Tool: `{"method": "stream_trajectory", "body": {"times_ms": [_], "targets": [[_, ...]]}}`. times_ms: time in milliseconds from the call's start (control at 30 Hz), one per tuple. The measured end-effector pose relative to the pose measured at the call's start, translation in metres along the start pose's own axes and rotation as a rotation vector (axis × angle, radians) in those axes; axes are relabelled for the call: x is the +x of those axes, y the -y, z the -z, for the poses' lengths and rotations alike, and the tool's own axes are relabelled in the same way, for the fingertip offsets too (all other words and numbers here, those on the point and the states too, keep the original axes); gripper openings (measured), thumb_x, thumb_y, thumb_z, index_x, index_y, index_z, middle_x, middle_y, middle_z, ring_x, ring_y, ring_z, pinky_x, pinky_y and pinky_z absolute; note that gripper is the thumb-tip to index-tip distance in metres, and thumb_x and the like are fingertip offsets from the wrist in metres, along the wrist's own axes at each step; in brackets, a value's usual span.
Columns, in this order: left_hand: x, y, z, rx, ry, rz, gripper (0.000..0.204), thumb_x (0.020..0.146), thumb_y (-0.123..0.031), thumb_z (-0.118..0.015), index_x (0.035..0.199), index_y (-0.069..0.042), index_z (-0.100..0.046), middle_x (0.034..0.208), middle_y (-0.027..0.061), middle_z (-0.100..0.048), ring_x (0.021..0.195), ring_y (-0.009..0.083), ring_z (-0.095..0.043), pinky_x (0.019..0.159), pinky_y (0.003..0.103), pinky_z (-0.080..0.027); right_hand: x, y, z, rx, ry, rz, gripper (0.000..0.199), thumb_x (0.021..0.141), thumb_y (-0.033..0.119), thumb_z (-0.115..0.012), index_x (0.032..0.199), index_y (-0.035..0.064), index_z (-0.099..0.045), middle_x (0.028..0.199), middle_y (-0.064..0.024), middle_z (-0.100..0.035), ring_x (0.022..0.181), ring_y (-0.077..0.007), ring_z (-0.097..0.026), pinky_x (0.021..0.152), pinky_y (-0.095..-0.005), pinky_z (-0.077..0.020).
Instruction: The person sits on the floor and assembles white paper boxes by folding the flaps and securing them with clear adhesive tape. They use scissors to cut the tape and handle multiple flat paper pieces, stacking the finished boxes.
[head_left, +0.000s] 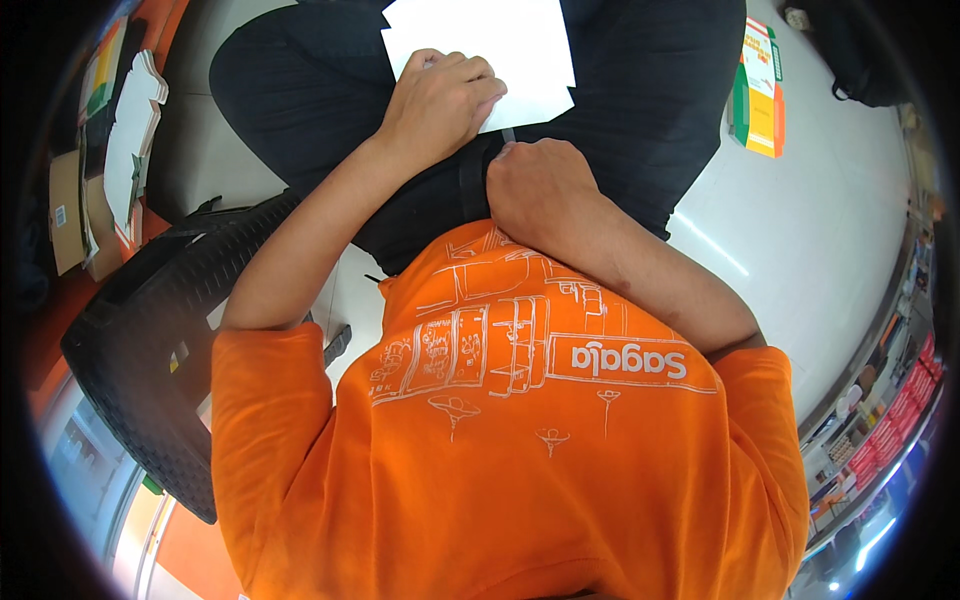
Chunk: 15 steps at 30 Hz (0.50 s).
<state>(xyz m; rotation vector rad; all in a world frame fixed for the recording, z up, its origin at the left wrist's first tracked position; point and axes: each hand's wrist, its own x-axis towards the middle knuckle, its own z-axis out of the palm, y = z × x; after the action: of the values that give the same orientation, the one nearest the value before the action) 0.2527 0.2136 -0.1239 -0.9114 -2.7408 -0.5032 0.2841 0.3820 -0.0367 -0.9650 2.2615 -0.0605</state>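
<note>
Left hand point(440, 95): fingers point(470, 72) curled together, pressing down on the white rectangular paper sheet point(500, 45); whether they pinch its edge cannot be told. Right hand point(540, 185): just below the sheet's lower edge, closed in a fist, clamped on nothing visible. The sheet lies across the lap on black trousers point(640, 110), no worktop under it.

Risk: the soft, sloping lap gives poor backing, so the sheet could crease under pressure or slide to the white floor point(820, 200). Orange-green flat carton point(760, 90) lies right of the sheet; black woven plastic chair point(150, 340) lower left.

Single head view, looking steeply down, close over torso, lap.
</note>
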Motion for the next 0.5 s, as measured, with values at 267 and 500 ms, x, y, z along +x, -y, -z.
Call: {"method": "stream_trajectory", "body": {"times_ms": [267, 500], "targets": [[-0.008, -0.006, 0.001, 0.027, -0.028, 0.075, 0.021, 0.085, -0.032, -0.075, 0.099, -0.016, -0.075, 0.096, -0.0026, -0.067, 0.098, 0.0174, -0.060, 0.092, 0.041, -0.040, 0.001, 0.000, -0.001, 0.015, -0.025, -0.017, 0.022, 0.090, 0.016, -0.058, 0.085, 0.0072, -0.077, 0.088, -0.0133, -0.075, 0.082, -0.0253, -0.073, 0.069, -0.0370, -0.0568], [-0.029, -0.027, 0.014, -0.091, -0.109, 0.435, 0.053, 0.081, -0.034, -0.080, 0.125, -0.012, -0.060, 0.129, 0.0123, -0.053, 0.112, 0.0304, -0.054, 0.102, 0.044, -0.038, 0.000, -0.003, -0.002, 0.054, -0.049, -0.014, 0.022, 0.089, 0.016, -0.057, 0.086, 0.0062, -0.077, 0.087, -0.0143, -0.075, 0.081, -0.0269, -0.073, 0.069, -0.0381, -0.0569]]}}
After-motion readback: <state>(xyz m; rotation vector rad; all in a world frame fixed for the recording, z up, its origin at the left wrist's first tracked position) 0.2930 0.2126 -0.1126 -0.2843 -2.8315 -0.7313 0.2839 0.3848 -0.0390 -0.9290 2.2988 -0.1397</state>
